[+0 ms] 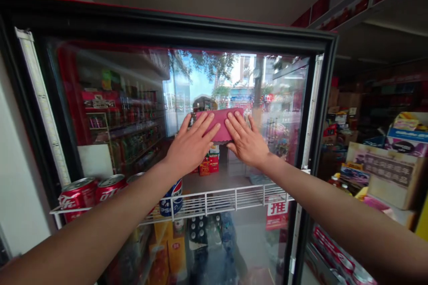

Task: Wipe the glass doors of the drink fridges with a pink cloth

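A pink cloth [220, 125] lies flat against the glass door pane [133, 80] of a drinks fridge, at about the middle of the view. My left hand [192, 144] presses on its left part with fingers stretched out and spread. On the cloth's right part rests my right hand [246, 138], also flat, its fingertips near the upper edge. Both palms face the glass, and neither hand is curled around anything. Below them a white wire rack [220, 202] crosses the door.
Red soda cans [79, 193] and a blue Pepsi can [171, 198] stand in the rack at left. A black door frame [167, 31] with light strips surrounds the glass. Cardboard boxes [389, 173] are stacked at right. Shelves and a street show in the glass.
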Motion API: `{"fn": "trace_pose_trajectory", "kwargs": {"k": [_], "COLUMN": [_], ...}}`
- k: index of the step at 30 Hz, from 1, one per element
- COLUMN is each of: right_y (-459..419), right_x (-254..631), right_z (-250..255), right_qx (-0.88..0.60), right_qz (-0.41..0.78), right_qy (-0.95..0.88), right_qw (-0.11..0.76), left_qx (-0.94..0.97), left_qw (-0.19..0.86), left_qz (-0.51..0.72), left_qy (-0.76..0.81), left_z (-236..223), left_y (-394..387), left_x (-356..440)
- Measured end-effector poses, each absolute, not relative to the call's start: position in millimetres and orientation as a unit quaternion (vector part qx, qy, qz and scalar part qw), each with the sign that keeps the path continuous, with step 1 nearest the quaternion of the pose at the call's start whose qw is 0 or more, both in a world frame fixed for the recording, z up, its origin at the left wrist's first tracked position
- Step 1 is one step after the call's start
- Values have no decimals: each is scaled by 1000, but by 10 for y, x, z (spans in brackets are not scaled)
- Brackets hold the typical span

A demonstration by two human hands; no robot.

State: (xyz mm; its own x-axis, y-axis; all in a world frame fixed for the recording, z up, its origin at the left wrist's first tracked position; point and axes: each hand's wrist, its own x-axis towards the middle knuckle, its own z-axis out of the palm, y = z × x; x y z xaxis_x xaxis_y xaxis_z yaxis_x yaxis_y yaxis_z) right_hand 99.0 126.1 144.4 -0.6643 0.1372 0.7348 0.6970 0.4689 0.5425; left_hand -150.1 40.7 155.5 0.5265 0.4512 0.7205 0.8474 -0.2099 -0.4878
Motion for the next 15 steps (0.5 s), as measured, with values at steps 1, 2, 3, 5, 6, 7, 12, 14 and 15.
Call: {"fn": "trace_pose_trajectory", "kwargs": {"k": [1,2,3,5,6,7,12,14,15], "right_y": [1254,1246,1238,1221,1213,1207,1214,1242,1261], "right_x": [1017,1053,1098,1211,1275,1340,1582,1613,1615], "right_z": [1420,1394,1363,1286,1239,1189,959,927,933], "right_qx": [-260,-257,-254,-246,-244,-242,-227,-218,-214], "right_qz": [-442,-440,-438,-434,-432,-431,-441,-448,-453], "right_qy": [-802,-808,-813,-823,-826,-829,-831,-829,-826], "right_qw": [306,296,286,271,266,263,251,254,257], "left_qx": [-745,-744,-743,-745,-747,-748,-748,-743,-740], "left_qw": [453,451,448,443,442,442,459,472,479], "left_qz": [-219,-221,-224,-225,-224,-220,-204,-202,-200], "left_qy": [-438,-440,-443,-444,-444,-442,-435,-431,-428], "left_z": [1508,1459,1406,1292,1232,1172,922,888,895], "left_y": [387,374,368,371,377,383,392,393,398], "left_x": [-1468,-1432,-1393,-1309,-1266,-1224,-1084,-1074,-1075]}}
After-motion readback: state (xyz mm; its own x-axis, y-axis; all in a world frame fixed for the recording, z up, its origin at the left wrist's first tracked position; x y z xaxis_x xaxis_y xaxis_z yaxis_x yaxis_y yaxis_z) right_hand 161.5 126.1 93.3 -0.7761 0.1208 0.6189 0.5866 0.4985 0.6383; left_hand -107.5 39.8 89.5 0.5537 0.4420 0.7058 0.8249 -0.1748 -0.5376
